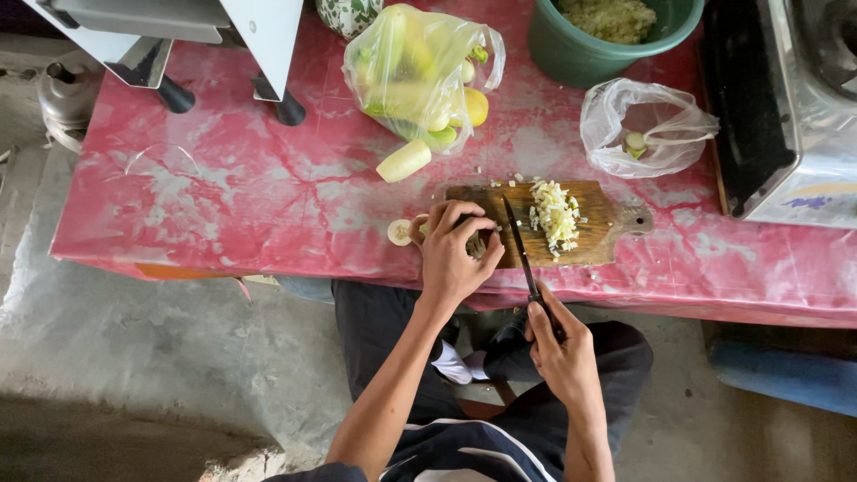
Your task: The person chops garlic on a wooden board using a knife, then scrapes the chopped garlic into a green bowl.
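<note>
While a pile of finely chopped pale pieces (554, 214) already lies on the right half of the wooden cutting board (607, 241), the chopping looks to be partway through rather than finished. The left hand (453, 254) curls its fingers down over a small vegetable piece on the left part of the board, its grip clenched on that piece, which is mostly hidden beneath the fingers, so how much of it remains cannot be told. The right hand (561, 348) has its grip closed around the dark handle of a knife (520, 245), whose blade reaches forward across the board and sits just beside the left fingertips, between them and the chopped pile.

As for what is left, a round cut end (399, 232) rests on the pink counter (268, 196) just off the board's left edge, and one whole pale vegetable (403, 161) lies on the counter near a clear plastic bag (420, 76) that holds several more pale and yellow ones. Judging from that, a good share of the produce is not yet cut. A green bucket (580, 54) at the far edge of the counter is filled with similar fine, pale chopped material, which suggests that much has been done already. A second, smaller bag (647, 125) to the right holds only a scrap or two.
</note>
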